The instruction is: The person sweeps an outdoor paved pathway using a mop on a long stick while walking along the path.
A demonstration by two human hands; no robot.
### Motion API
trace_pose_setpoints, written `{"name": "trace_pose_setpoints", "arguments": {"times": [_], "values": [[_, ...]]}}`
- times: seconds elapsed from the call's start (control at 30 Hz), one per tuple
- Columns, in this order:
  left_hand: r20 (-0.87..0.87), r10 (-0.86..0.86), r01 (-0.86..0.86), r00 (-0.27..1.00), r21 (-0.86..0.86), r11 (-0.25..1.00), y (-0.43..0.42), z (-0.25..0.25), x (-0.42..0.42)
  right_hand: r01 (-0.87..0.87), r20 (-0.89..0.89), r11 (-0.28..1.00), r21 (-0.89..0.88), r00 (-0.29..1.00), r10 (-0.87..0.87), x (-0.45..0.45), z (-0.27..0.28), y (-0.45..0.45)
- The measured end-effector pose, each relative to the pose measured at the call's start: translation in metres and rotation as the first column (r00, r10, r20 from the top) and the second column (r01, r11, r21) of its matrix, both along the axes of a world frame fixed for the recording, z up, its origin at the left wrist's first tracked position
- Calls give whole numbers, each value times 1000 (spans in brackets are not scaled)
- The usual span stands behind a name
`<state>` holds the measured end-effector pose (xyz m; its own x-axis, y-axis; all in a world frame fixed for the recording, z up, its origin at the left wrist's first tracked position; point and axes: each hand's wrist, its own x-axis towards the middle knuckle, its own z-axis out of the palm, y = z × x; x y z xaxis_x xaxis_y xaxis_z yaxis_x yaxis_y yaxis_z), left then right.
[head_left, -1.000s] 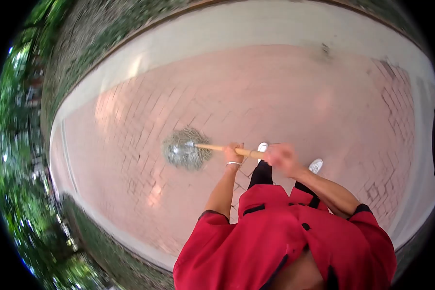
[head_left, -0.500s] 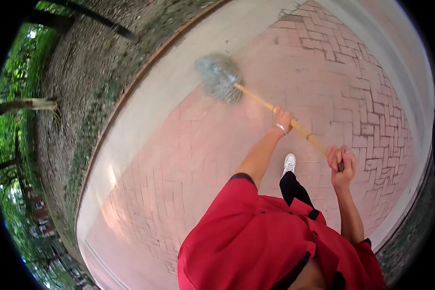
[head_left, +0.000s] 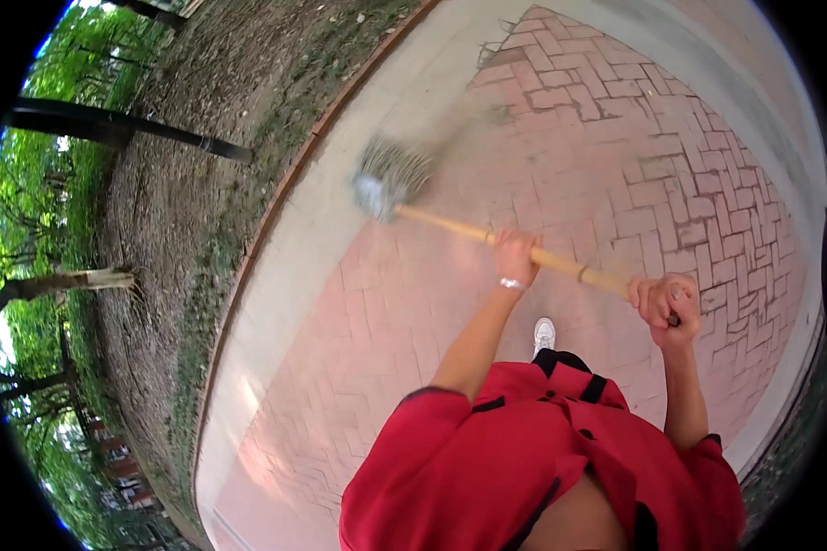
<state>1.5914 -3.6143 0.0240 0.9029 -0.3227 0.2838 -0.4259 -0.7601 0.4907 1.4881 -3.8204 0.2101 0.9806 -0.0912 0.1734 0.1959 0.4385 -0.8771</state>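
We count two hands, a left hand (head_left: 516, 257) and a right hand (head_left: 667, 309), right of the frame's centre. We also find one broom (head_left: 446, 223), one bracelet (head_left: 513, 284), one shirt (head_left: 487, 450) and one shoe (head_left: 544, 335). On the left side we make out one kerb (head_left: 285, 185) and at least one dark post (head_left: 184, 138); the trees (head_left: 73, 283) and bricks (head_left: 686, 202) are too many for us to count.

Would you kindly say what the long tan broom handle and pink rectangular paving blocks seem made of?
The broom handle looks like smooth bamboo, given its ringed nodes; the paving blocks look matte, perhaps brick or concrete, from their dull faces and dark joints.
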Motion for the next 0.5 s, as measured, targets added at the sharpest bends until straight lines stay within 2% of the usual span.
{"name": "trace_pose_setpoints", "arguments": {"times": [0.1,0.17,0.23,0.3,0.33,0.4,0.43,0.47,0.5], "values": [[-16,98,-99,995,-40,994,36,-3,-39,-151,-168,973,176,969,181,11,-15,7],[-4,200,-199,980,-128,972,66,-34,-59,-229,-245,945,232,927,285,25,-39,27],[-49,279,-281,959,-46,959,105,-55,-80,-330,-319,904,271,856,408,44,-52,62],[-304,420,-406,855,113,907,138,-73,-97,-421,-410,866,271,763,499,65,-72,105],[-313,427,-411,848,118,904,154,-92,-107,-460,-449,850,254,723,526,73,-87,129],[-495,491,-443,717,221,869,182,-128,-110,-594,-396,788,163,692,604,86,-102,164],[-497,496,-446,712,224,866,183,-129,-90,-622,-382,744,244,643,664,101,-97,169],[-537,439,-419,720,167,892,178,-125,-69,-625,-394,738,254,630,669,116,-94,166],[-585,383,-393,715,116,912,169,-114,-56,-525,-461,824,212,690,558,129,-91,156]]}}
